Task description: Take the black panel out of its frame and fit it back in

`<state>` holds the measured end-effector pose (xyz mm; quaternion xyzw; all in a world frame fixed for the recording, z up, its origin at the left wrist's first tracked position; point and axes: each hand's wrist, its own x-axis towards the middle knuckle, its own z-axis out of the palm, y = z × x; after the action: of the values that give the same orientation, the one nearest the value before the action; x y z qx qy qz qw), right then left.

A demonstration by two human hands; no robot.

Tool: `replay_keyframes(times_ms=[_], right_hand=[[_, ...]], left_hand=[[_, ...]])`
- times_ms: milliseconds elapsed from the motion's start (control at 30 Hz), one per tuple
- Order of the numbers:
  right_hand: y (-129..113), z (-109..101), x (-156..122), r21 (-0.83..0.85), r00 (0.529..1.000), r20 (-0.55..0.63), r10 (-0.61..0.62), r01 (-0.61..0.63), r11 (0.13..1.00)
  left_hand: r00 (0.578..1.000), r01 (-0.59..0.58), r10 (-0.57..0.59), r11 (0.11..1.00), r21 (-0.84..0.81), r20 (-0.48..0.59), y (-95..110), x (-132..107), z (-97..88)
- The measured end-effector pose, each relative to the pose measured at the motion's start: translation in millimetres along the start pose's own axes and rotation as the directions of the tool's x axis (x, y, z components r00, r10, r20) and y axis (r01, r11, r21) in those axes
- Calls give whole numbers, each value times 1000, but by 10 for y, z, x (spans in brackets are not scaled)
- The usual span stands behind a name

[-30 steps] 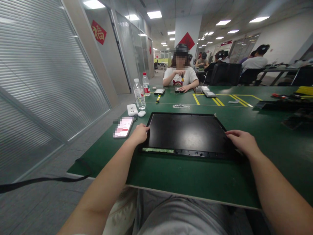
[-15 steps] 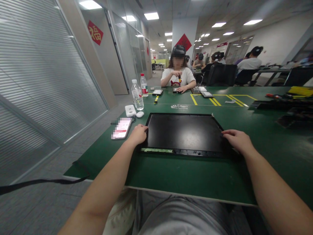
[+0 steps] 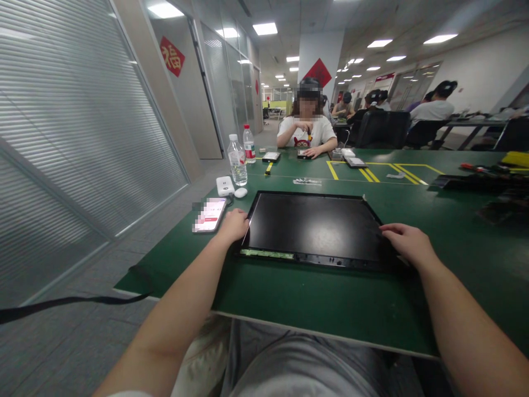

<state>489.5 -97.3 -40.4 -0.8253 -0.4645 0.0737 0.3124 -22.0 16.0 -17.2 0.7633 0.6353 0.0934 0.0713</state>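
Observation:
A flat black screen panel (image 3: 314, 226) lies on the green table (image 3: 314, 298) in front of me, with a strip of green circuit board along its near edge. My left hand (image 3: 233, 225) rests on the panel's left edge, fingers curled over it. My right hand (image 3: 407, 242) lies on the panel's right near corner, fingers bent and gripping the edge.
A phone (image 3: 209, 214) lies left of the panel, with a white charger (image 3: 225, 186), a white earbud case (image 3: 240, 192) and two water bottles (image 3: 238, 160) behind it. A person (image 3: 306, 129) sits across the table. Tools and dark parts (image 3: 487, 179) lie at the far right.
Both hands keep their places on the panel's edges. Only the view shifts slightly; the panel stays flat on the table.

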Motion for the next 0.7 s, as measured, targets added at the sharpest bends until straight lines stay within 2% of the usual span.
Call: replay_keyframes(times_ms=[167,267,333,467,600,700], right_hand=[[-24,-29,-21,-5,999,-2,38,-38,999],[-38,-33,-37,-1,999,-13,45,-45,999],[-47,-36,-45,0,999,-22,39,-39,999],[-55,-48,-48,-12,998,-17,55,-55,998],[-1,-31,-25,-7,999,-32,32,-32,999],[58,-1,-1,1,998,-60,-5,5,1000]], left_hand=[[997,-41,26,978,-204,-76,-9,15,-79],[996,6,-44,912,-410,-81,42,-45,-151],[985,86,-158,810,-580,-75,99,-96,-184],[946,223,-317,499,-837,63,212,-157,-207],[930,253,-322,218,-943,175,244,-142,-198],[928,253,-311,119,-960,206,224,-110,-186]])
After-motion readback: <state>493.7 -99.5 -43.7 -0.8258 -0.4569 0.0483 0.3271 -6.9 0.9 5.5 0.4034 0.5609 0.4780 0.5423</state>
